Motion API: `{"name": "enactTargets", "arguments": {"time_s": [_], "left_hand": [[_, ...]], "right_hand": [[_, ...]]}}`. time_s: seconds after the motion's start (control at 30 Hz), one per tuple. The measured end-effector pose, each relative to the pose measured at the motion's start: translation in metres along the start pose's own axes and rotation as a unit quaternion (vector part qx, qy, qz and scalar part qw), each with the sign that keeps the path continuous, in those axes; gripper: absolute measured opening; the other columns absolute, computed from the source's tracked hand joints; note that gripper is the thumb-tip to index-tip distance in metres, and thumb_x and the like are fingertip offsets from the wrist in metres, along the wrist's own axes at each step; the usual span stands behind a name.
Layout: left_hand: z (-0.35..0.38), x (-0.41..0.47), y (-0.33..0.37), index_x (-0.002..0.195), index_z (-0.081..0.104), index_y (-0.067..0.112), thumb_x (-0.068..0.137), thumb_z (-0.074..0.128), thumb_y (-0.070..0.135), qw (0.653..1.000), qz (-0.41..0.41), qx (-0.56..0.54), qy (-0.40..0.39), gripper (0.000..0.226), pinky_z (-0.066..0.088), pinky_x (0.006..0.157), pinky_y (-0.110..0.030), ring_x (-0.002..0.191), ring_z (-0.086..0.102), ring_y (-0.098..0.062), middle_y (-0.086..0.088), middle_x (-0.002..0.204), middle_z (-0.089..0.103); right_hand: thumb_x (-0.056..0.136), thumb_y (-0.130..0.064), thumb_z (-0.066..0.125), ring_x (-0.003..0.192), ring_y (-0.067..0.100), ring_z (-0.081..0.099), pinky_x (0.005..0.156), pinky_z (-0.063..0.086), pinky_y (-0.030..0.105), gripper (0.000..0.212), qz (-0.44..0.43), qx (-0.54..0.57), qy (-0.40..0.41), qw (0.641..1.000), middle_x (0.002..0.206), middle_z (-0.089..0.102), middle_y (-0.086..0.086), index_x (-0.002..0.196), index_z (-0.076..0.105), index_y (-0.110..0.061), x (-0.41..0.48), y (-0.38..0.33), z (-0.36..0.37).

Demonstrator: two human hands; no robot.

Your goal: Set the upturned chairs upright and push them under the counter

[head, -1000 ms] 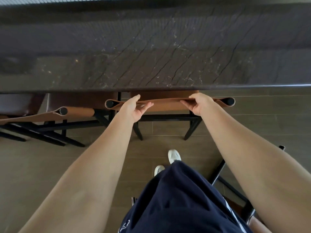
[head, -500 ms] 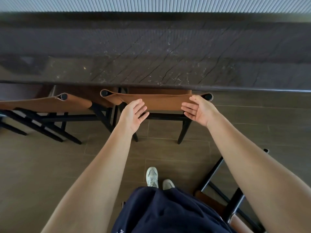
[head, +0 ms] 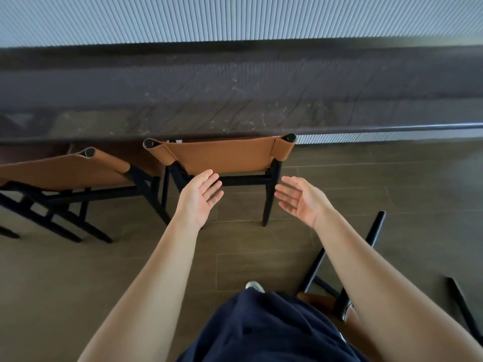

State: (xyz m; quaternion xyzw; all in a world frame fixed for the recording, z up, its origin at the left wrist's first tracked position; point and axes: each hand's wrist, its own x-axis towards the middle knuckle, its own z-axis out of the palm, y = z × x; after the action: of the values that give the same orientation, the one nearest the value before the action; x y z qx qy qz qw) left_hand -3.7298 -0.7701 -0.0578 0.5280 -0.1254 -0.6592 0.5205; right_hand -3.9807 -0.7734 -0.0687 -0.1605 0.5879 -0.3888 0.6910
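I see left grip (head: 200,197) and right grip (head: 300,201) fingers straight, touching nothing; two upright chairs (head: 222,155) (head: 65,171) at counter (head: 235,100), one upturned chair (head: 373,231).

Two chairs (head: 222,158) side by side under counter (head: 235,100); third chair (head: 347,283) right, behind.

A second ago the left grip (head: 200,198) and right grip (head: 300,198) clasped the top edge of the black-framed chair with the tan leather backrest (head: 222,155). Half a second ago their fingers were loosening. Now both have let go and drawn back, fingers straight, palms facing each other, clear of the chair. The view has tilted up, showing more ribbed grey wall (head: 235,19) beyond the dark stone surface (head: 235,100).
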Motion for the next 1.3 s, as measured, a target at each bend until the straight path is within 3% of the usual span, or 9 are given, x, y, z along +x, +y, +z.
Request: {"name": "enactTargets", "arguments": {"time_s": [0.37, 0.73, 0.97, 1.13, 1.3], "left_hand": [[-0.038, -0.076, -0.035, 0.117, 0.064, 0.015, 0.094, 0.058, 0.023, 0.990, -0.012, 0.100, -0.095, 0.025, 0.056, 0.084, -0.033, 0.105, 0.068, -0.017, -0.001, 0.112, 0.072], [-0.065, -0.165, -0.090, 0.120, 0.063, 0.015, 0.099, 0.050, 0.020, 0.972, -0.040, 0.170, -0.158, 0.026, 0.054, 0.089, -0.036, 0.106, 0.068, -0.017, -0.001, 0.113, 0.072], [-0.059, -0.243, -0.146, 0.118, 0.064, 0.017, 0.097, 0.051, 0.018, 0.955, -0.019, 0.214, -0.204, 0.025, 0.053, 0.087, -0.033, 0.106, 0.068, -0.015, 0.001, 0.112, 0.072], [-0.073, -0.318, -0.206, 0.117, 0.065, 0.018, 0.096, 0.052, 0.015, 0.948, -0.016, 0.238, -0.213, 0.025, 0.052, 0.093, -0.035, 0.107, 0.067, -0.014, 0.000, 0.114, 0.071], [-0.092, -0.391, -0.257, 0.116, 0.065, 0.018, 0.096, 0.053, 0.012, 0.948, -0.035, 0.237, -0.207, 0.025, 0.053, 0.090, -0.034, 0.105, 0.067, -0.014, 0.001, 0.112, 0.072]], "right_hand": [[0.100, -0.031, 0.052, 0.098, 0.019, 0.072, 0.081, 0.054, 0.036, 0.020, -0.074, 0.100, 0.083, 0.989, 0.106, 0.075, 0.004, 0.118, 0.061, -0.030, -0.111, 0.102, -0.022], [0.101, -0.032, 0.048, 0.103, 0.016, 0.070, 0.083, 0.052, 0.033, 0.021, -0.114, 0.164, 0.136, 0.970, 0.110, 0.074, 0.001, 0.118, 0.060, -0.032, -0.236, 0.196, -0.063], [0.101, -0.028, 0.049, 0.111, 0.021, 0.064, 0.094, 0.049, 0.036, 0.028, -0.121, 0.168, 0.156, 0.966, 0.119, 0.069, 0.006, 0.128, 0.058, -0.024, -0.313, 0.247, -0.106], [0.101, -0.027, 0.049, 0.108, 0.021, 0.067, 0.089, 0.051, 0.036, 0.022, -0.120, 0.151, 0.170, 0.966, 0.117, 0.071, 0.006, 0.119, 0.061, -0.024, -0.378, 0.297, -0.151], [0.102, -0.029, 0.048, 0.108, 0.020, 0.067, 0.088, 0.051, 0.036, 0.024, -0.117, 0.129, 0.190, 0.966, 0.114, 0.072, 0.003, 0.124, 0.058, -0.029, -0.439, 0.349, -0.190]]}}
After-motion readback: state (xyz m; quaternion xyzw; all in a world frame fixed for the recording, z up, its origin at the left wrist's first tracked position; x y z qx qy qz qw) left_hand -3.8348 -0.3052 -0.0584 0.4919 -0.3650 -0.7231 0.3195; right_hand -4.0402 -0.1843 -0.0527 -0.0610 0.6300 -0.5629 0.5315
